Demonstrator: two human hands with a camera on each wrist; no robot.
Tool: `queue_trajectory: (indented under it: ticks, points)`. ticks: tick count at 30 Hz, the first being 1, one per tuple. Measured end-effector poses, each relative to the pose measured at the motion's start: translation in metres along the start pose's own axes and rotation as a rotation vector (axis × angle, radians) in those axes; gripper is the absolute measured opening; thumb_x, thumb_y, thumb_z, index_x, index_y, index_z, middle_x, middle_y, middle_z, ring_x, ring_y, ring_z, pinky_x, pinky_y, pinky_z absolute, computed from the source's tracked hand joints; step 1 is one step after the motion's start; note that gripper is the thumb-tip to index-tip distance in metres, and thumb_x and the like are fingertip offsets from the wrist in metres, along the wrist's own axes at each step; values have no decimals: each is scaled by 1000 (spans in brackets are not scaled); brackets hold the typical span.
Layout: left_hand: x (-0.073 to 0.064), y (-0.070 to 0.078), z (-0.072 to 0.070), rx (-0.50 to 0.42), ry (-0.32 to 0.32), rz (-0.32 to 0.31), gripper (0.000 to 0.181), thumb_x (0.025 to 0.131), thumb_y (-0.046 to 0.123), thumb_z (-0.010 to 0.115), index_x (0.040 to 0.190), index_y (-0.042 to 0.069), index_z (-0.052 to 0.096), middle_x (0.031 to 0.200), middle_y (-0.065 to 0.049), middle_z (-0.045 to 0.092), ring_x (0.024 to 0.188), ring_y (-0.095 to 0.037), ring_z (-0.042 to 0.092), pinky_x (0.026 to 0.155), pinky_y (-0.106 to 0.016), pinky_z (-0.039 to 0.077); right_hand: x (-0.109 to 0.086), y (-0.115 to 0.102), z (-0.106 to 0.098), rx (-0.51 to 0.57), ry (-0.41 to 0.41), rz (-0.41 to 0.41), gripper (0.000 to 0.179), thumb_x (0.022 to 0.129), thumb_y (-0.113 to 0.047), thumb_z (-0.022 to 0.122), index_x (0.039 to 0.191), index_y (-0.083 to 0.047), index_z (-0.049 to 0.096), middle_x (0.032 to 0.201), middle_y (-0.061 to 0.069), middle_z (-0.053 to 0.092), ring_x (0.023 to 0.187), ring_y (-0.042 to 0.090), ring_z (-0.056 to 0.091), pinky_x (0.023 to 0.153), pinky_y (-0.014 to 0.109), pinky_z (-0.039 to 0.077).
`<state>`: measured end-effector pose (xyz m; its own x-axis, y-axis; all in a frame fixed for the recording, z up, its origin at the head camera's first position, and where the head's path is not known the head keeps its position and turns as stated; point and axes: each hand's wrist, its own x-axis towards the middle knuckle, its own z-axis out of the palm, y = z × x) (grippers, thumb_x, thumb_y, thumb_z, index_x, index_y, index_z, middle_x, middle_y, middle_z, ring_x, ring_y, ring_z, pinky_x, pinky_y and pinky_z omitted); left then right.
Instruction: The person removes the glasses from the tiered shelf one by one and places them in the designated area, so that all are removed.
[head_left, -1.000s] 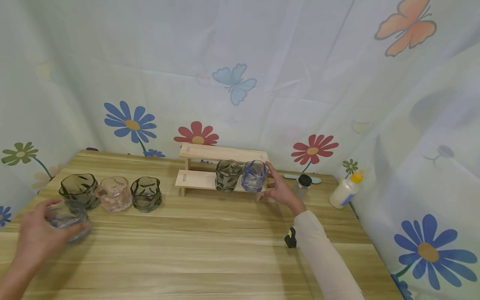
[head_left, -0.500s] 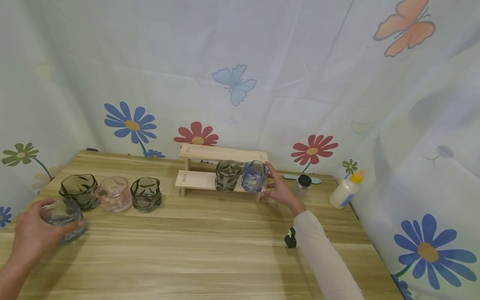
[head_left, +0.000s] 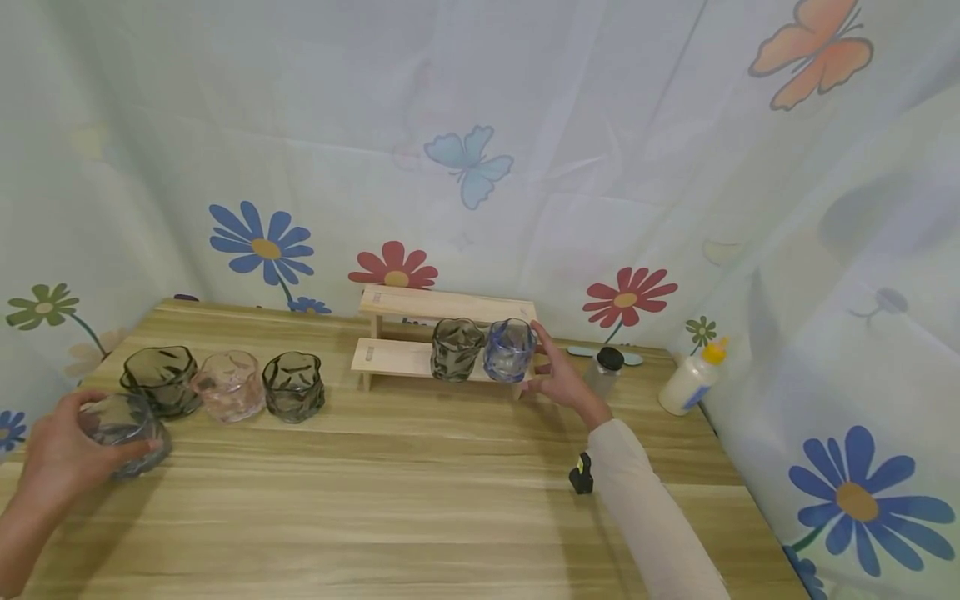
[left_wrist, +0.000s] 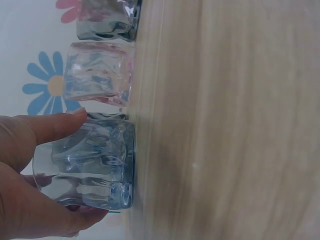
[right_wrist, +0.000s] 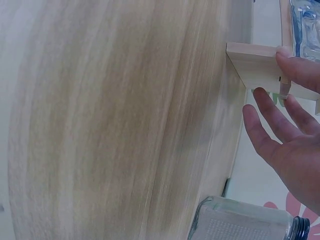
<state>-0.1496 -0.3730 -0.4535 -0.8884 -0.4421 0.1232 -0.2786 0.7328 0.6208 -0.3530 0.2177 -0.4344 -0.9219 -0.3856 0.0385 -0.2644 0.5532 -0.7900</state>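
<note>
My left hand [head_left: 63, 446] grips a clear, bluish glass tumbler [left_wrist: 95, 165], thumb and fingers round its sides, its base close over the table at the left. Behind it stand a smoky tumbler [head_left: 160, 381], a pink tumbler [head_left: 231, 386] and another smoky tumbler [head_left: 294, 387] in a row. On the lower step of a small wooden rack [head_left: 390, 357] sit a dark grey tumbler [head_left: 456, 350] and a blue tumbler [head_left: 510, 352]. My right hand [head_left: 561, 379] is at the blue tumbler's right side, fingers spread, the thumb at the rack's end [right_wrist: 252, 55].
Right of the rack stands a clear jar with a black lid [head_left: 604, 371]. A white bottle with a yellow cap [head_left: 686, 387] is at the table's right edge. A small black object [head_left: 581, 474] lies near the right sleeve. A patterned curtain [head_left: 360, 125] hangs behind the table.
The left hand has moved slightly left and toward the back with its tumbler. My right hand and the tumblers on the rack stay in place.
</note>
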Motion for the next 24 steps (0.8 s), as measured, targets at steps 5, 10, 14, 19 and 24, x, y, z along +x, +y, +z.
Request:
queue_trajectory:
  ticks: [5,10,14,19,24]
  points:
    - [1,-4,-2,26,-23,1,108,80,31,84,151,-12,15,131,-51,30,114,-66,34,84,-72,37,1,0,1,2,-3,8,108,83,4,75,162,-28,8,154,30,35,121,55,56,99,58,49]
    - [-1,3,-7,71,-14,35,122,77,50,82,157,-3,7,143,-53,11,130,-70,14,98,-79,19,1,-1,1,11,-2,7,109,83,6,75,162,-28,8,154,31,35,121,55,56,98,58,50]
    - [-6,27,-12,66,60,85,122,75,50,84,157,-1,11,149,-47,6,138,-65,7,104,-79,9,0,-2,1,19,-4,-2,108,83,6,75,162,-27,8,153,32,35,120,56,56,96,58,51]
    - [-4,59,-6,57,116,255,114,73,43,88,156,2,22,156,-39,9,142,-62,7,103,-80,15,1,-1,1,31,-8,-1,109,83,7,75,162,-27,8,153,32,35,121,57,54,96,59,50]
    - [3,90,13,-56,98,411,109,67,18,92,154,2,28,156,-36,14,142,-62,12,95,-81,23,1,1,1,22,-7,-1,109,83,6,74,162,-27,8,153,32,35,121,57,54,97,60,50]
